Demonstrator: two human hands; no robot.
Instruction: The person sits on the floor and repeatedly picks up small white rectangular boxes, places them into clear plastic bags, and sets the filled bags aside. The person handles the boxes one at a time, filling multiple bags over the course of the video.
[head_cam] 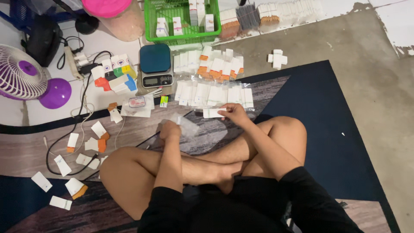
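I sit cross-legged on a dark rug (327, 129). My right hand (235, 113) pinches a small white flat packet (212, 113) just in front of my knee. My left hand (169, 129) rests on the rug, closed on a clear plastic bag (185, 124). Rows of white packets in clear sleeves (211, 92) lie just beyond both hands, some with orange ends (217, 67).
A small digital scale (156, 64) stands behind the packets, beside coloured boxes (115, 75). A green basket (183, 19) holds small boxes at the back. A purple fan (26, 77) and cables are at left. Loose white and orange cartons (82, 146) scatter on the left floor.
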